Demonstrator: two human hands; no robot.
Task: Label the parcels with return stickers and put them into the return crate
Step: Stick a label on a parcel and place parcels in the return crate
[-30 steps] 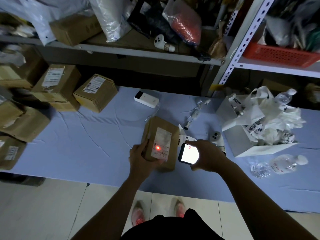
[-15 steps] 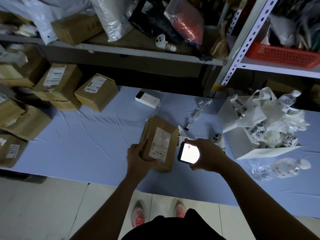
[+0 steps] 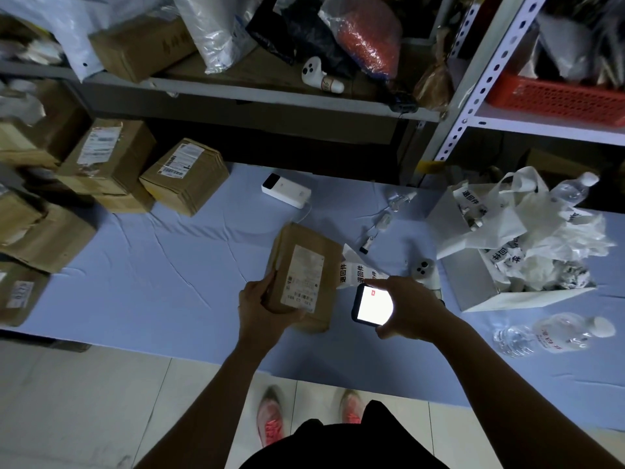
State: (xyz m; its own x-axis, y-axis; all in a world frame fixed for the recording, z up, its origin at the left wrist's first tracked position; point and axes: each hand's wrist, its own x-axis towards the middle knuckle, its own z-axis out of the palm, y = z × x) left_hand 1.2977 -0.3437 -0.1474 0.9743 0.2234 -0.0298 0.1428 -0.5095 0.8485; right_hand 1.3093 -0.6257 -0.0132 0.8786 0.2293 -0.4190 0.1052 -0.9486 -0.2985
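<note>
Change: the red light spot that was on the parcel's white label (image 3: 302, 279) one second ago is gone now; the handheld device (image 3: 372, 304) sits a little lower and more apart from the parcel.
Parcel: a flat brown parcel (image 3: 297, 245) is on the blue-covered table (image 3: 169, 272), near the front edge, with the label side up and its long side pointing toward the shelves.
Left hand: the left hand (image 3: 260, 309) grips the near left corner of the parcel, with the thumb on top beside the label and the fingers under the edge.
Right hand: the right hand (image 3: 409, 309) is curled around the handheld device, whose screen shines bright white; it is just beside the parcel's right edge and does not touch it.
Between them: a strip of return stickers (image 3: 358, 274) lies on the table, coming out from behind the parcel toward the right hand.
Left of the table: other brown parcels (image 3: 182, 177) are stacked there, well apart from the hands.
Right of the table: a white box (image 3: 473, 282) full of plastic bags, and a water bottle (image 3: 554, 333) lying on its side near it.
</note>
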